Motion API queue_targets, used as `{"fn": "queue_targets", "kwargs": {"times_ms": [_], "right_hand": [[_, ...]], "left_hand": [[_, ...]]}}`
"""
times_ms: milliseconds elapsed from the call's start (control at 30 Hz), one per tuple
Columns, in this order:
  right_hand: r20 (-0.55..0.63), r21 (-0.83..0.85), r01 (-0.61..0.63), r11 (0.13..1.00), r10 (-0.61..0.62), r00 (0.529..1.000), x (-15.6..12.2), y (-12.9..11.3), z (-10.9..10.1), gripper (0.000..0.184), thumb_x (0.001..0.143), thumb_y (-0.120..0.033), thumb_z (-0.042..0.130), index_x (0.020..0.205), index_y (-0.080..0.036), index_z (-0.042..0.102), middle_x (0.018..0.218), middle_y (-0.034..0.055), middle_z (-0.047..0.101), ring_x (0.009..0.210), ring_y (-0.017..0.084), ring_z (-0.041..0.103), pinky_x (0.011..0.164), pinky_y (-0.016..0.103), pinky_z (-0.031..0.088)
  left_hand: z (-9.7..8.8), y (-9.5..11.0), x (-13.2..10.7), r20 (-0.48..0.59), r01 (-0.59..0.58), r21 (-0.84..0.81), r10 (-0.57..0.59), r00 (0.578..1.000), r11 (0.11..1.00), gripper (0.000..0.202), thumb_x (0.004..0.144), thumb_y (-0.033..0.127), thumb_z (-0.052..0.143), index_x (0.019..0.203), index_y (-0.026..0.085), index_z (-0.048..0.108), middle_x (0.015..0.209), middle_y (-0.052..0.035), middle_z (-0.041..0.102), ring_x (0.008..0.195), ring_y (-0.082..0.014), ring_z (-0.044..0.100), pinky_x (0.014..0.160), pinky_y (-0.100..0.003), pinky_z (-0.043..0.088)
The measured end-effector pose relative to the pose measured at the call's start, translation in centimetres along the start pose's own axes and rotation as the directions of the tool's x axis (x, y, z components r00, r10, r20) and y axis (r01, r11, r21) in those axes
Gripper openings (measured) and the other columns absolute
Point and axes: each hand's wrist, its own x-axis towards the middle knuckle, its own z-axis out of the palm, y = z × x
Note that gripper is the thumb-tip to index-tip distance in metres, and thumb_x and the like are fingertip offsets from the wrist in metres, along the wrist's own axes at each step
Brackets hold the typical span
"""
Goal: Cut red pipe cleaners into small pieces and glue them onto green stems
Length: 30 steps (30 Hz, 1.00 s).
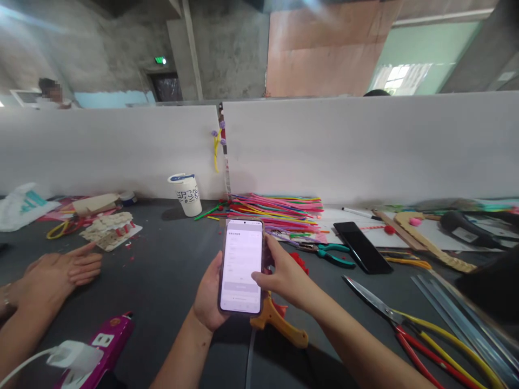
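A smartphone (242, 254) with a bright white screen is held upright over the dark table. My left hand (208, 294) wraps its left edge and lower corner. From the right, my right hand (284, 270) grips the other edge, its thumb lying over the lower right of the screen. Text on the screen is too small to read. Partly hidden behind the phone lies a yellow-orange glue gun (284, 324). Red fuzzy material (299, 263) shows behind my right hand. Teal-handled pliers (332, 254) rest just beyond it.
Scissors (389, 312), clear glue sticks (458, 319) and a black phone (362, 247) lie to the right. Colourful pipe cleaners (275, 210) and a white cup (186, 194) stand along the partition (365, 146). At left are another person's hands (60, 275) and a purple power strip (105, 346).
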Motion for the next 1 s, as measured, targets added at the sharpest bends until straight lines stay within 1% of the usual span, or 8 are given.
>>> {"fn": "queue_targets", "kwargs": {"times_ms": [100, 167, 233, 300, 367, 533, 767, 1000], "right_hand": [[-0.129, -0.117, 0.082, 0.99, -0.097, 0.987, -0.4, -0.1, -0.1, 0.053, 0.07, -0.015, 0.058, 0.119, -0.021, 0.04, 0.096, 0.0044, 0.053, 0.076, 0.015, 0.051, 0.065, 0.03, 0.044], [-0.219, -0.364, 0.229, 0.903, -0.322, 0.921, -1.0, -0.2, -0.1, 0.037, 0.078, -0.02, 0.054, 0.115, -0.022, 0.048, 0.094, 0.0053, 0.051, 0.078, 0.017, 0.048, 0.068, 0.032, 0.042], [-0.118, -0.599, 0.376, 0.708, -0.542, 0.832, -1.5, -0.3, 0.1, 0.025, 0.082, -0.02, 0.048, 0.106, -0.021, 0.057, 0.085, 0.0054, 0.05, 0.077, 0.018, 0.044, 0.068, 0.033, 0.038], [0.003, -0.712, 0.431, 0.554, -0.611, 0.792, -1.9, -0.5, 0.4, 0.024, 0.084, -0.02, 0.047, 0.104, -0.02, 0.06, 0.08, 0.0054, 0.051, 0.074, 0.018, 0.042, 0.067, 0.034, 0.036], [0.038, -0.758, 0.43, 0.49, -0.625, 0.78, -2.1, -0.5, 0.5, 0.025, 0.084, -0.02, 0.048, 0.106, -0.019, 0.061, 0.077, 0.0051, 0.051, 0.071, 0.018, 0.04, 0.066, 0.034, 0.035], [0.021, -0.78, 0.462, 0.422, -0.721, 0.693, -2.0, -0.1, -0.1, 0.019, 0.082, -0.017, 0.048, 0.091, -0.016, 0.065, 0.066, 0.0029, 0.049, 0.063, 0.015, 0.038, 0.061, 0.031, 0.032], [0.053, -0.785, 0.441, 0.436, -0.662, 0.748, -1.6, 0.5, -0.2, 0.022, 0.084, -0.02, 0.048, 0.1, -0.017, 0.063, 0.069, 0.0037, 0.05, 0.067, 0.016, 0.04, 0.065, 0.033, 0.034], [0.062, -0.734, 0.496, 0.464, -0.682, 0.729, -2.3, 0.1, 0.1, 0.021, 0.082, -0.018, 0.047, 0.097, -0.016, 0.062, 0.072, 0.0038, 0.051, 0.069, 0.016, 0.041, 0.067, 0.034, 0.035]], "left_hand": [[-0.4, 0.2, 0.1, 0.02, 0.041, -0.01, -0.041, 0.999, 0.999, 0.054, 0.087, 0.046, 0.029, 0.119, 0.01, 0.053, 0.103, -0.0138, 0.068, 0.099, -0.0306, 0.06, 0.089, -0.045, 0.038], [-0.7, 0.3, 0.1, 0.023, 0.044, -0.004, -0.044, 0.999, 0.999, 0.057, 0.086, 0.048, 0.029, 0.119, 0.008, 0.054, 0.102, -0.0155, 0.068, 0.097, -0.0315, 0.06, 0.088, -0.046, 0.039], [-1.0, 0.4, 0.1, 0.013, 0.022, 0.005, -0.022, 1.0, 1.0, 0.056, 0.087, 0.047, 0.029, 0.118, 0.007, 0.054, 0.102, -0.0163, 0.068, 0.096, -0.0313, 0.061, 0.088, -0.046, 0.039], [-1.2, 0.5, 0.1, 0.006, 0.003, 0.01, -0.003, 1.0, 1.0, 0.054, 0.088, 0.044, 0.029, 0.119, 0.008, 0.053, 0.103, -0.0155, 0.067, 0.097, -0.03, 0.061, 0.089, -0.045, 0.038], [-1.3, 0.5, 0.1, 0.013, -0.002, 0.01, 0.002, 1.0, 1.0, 0.053, 0.088, 0.043, 0.029, 0.119, 0.009, 0.053, 0.103, -0.0149, 0.067, 0.097, -0.0294, 0.06, 0.089, -0.044, 0.038], [-1.2, 0.7, -0.1, 0.102, 0.02, 0.011, -0.021, 0.995, 1.0, 0.059, 0.087, 0.048, 0.026, 0.117, 0.007, 0.055, 0.104, -0.0183, 0.066, 0.094, -0.0328, 0.061, 0.084, -0.046, 0.041], [-1.6, 0.7, -0.1, 0.109, 0.015, 0.009, -0.016, 0.994, 1.0, 0.056, 0.087, 0.047, 0.026, 0.118, 0.01, 0.055, 0.104, -0.0166, 0.067, 0.091, -0.0309, 0.063, 0.084, -0.046, 0.041], [-1.4, 0.7, -0.1, 0.036, -0.001, -0.006, 0.001, 0.999, 1.0, 0.055, 0.087, 0.045, 0.029, 0.117, 0.007, 0.055, 0.102, -0.0163, 0.067, 0.1, -0.031, 0.059, 0.091, -0.045, 0.036]]}}
